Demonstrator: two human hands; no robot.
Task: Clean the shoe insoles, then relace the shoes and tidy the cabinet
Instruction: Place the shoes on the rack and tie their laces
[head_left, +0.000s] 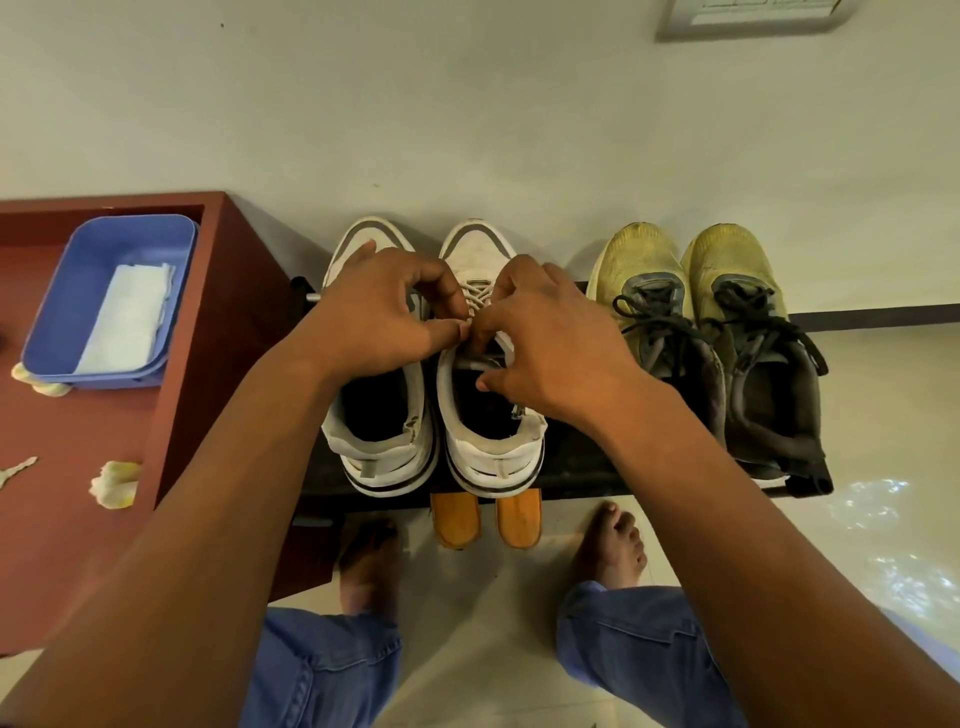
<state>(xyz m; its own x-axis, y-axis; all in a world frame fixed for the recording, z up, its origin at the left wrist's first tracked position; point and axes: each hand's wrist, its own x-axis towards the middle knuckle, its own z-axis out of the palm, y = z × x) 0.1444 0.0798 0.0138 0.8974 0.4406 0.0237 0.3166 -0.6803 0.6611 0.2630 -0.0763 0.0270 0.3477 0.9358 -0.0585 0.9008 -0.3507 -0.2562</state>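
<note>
Against a plain pale wall, a dark flat shoe rack (597, 467) carried two pairs of shoes. Both hands met over the right white sneaker (491, 441), which stood near the rack's left end, toe to the wall. The left hand (379, 317) pinched the flat off-white lace (480, 296) between thumb and curled fingers, and the right hand (545, 343) pinched it too, just above the shoe's tongue, fingertips almost touching. The left white sneaker (379, 441) stood touching its mate, smooth upper, grey toe band, black stripe along the sole. Toward the rack's right end stood yellow mesh running shoes (696, 322) with grey padded collars and loose black laces. Orange soles (485, 519) poked out below the rack's front edge. Left of the rack, a reddish-brown wooden cabinet (208, 338) held a rounded blue plastic tray (171, 249) with a folded white cloth (127, 317) inside. Bare feet and denim legs showed on the glossy tiled floor (857, 467).
</note>
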